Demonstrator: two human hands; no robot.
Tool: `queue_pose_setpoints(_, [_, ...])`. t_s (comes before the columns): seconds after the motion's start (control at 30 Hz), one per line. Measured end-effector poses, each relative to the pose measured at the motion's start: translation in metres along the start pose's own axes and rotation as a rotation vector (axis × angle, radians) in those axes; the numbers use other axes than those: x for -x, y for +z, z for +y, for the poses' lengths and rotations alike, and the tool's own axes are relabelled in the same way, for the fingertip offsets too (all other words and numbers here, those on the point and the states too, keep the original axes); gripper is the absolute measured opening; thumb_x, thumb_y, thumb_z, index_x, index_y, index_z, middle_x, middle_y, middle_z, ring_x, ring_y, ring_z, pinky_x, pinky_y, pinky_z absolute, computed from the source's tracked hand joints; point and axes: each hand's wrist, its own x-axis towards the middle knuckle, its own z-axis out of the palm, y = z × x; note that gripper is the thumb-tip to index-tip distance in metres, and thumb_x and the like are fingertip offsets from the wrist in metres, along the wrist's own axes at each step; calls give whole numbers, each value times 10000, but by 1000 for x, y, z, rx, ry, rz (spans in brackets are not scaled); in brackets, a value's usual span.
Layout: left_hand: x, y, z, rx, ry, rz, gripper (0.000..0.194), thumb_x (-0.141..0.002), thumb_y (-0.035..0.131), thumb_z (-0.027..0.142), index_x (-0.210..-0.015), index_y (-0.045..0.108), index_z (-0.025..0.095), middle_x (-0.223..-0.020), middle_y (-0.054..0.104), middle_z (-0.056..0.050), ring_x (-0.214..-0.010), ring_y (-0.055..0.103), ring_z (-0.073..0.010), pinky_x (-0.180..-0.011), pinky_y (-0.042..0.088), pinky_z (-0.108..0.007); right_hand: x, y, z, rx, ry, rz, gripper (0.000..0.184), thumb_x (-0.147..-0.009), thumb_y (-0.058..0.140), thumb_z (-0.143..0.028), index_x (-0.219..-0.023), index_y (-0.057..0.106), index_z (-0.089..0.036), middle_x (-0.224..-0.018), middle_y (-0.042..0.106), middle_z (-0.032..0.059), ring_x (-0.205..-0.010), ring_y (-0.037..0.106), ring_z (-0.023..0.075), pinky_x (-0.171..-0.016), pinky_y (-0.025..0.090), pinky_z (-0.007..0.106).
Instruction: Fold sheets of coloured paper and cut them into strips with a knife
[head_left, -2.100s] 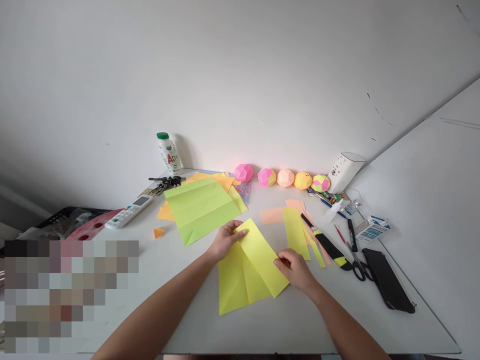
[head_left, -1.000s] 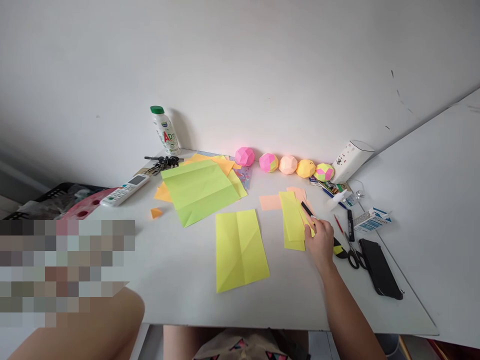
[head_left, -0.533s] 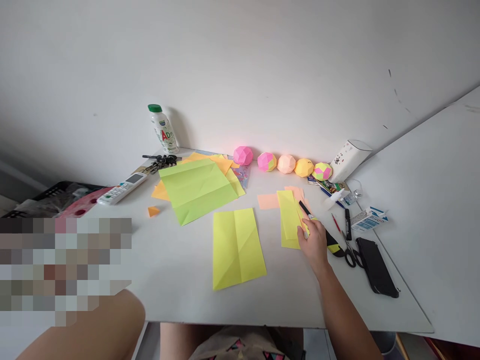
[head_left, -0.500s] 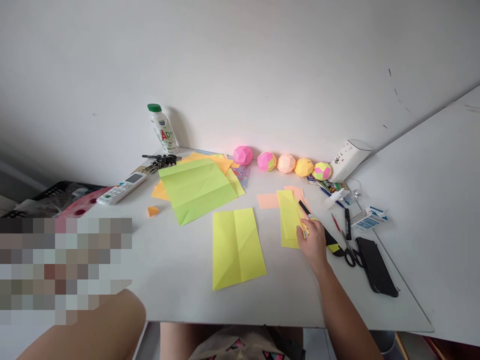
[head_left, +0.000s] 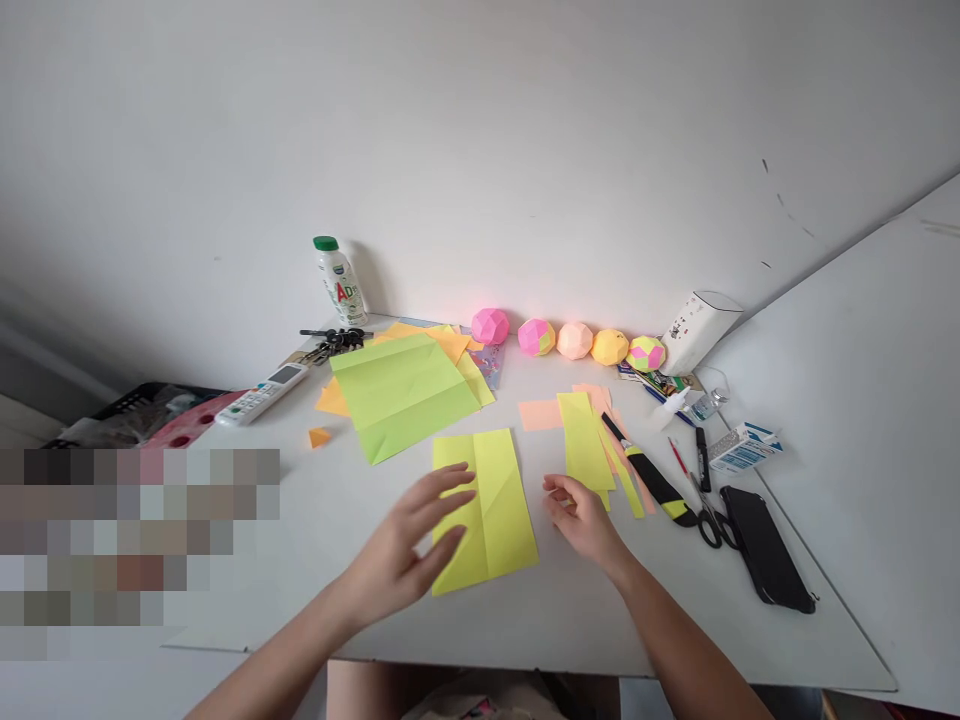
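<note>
A creased yellow sheet of paper lies flat on the table in front of me. Over its left part hovers my left hand, fingers spread and holding nothing. Just off the sheet's right edge is my right hand, its fingers loosely curled, thumb apart, nothing visible in them. Beyond that hand lie cut yellow paper strips on top of peach strips. A black and yellow utility knife rests to the right of the strips.
Green and orange sheets are piled at the back left, near a remote control, keys and a bottle. Several faceted paper balls line the wall. Scissors, a marker and a black phone lie right.
My right hand has left the strips and knife and moved left and nearer to me. My left hand has come in over the yellow sheet. The camera view has shifted slightly.
</note>
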Motion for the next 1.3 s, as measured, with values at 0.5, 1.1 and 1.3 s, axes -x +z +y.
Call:
queue_pose_setpoints(0.5, [-13, 56, 0, -319, 294, -387, 753, -890, 393, 626, -1439, 340, 112, -1529, 249, -190, -1425, 145, -364, -1135, 201, -539, -12, -12, -2, -297, 219, -163, 546, -879, 465, -592, -1185, 599, -160, -901, 668, 79, -569, 574, 127, -435, 424, 233])
queue_pose_setpoints(1.1, [-54, 36, -4, 722, -493, -92, 426, -931, 365, 452, -1227, 448, 157, -1273, 503, -150, -1143, 555, -235, -988, 458, -399, 17, 22, -19, 349, -487, -419, 778, -942, 165, -631, -1523, -31, -152, -1595, -48, 97, -1451, -37, 264, -1166, 143, 489])
queue_pose_setpoints(1.3, [-72, 30, -4, 891, -570, -119, 577, -903, 346, 594, -1247, 428, 138, -1184, 564, -132, -994, 616, -218, -827, 516, -348, 17, 31, -17, 582, -449, -522, 786, -941, 285, -613, -1519, 108, -110, -1580, -27, 144, -1445, -49, 288, -1166, 113, 509])
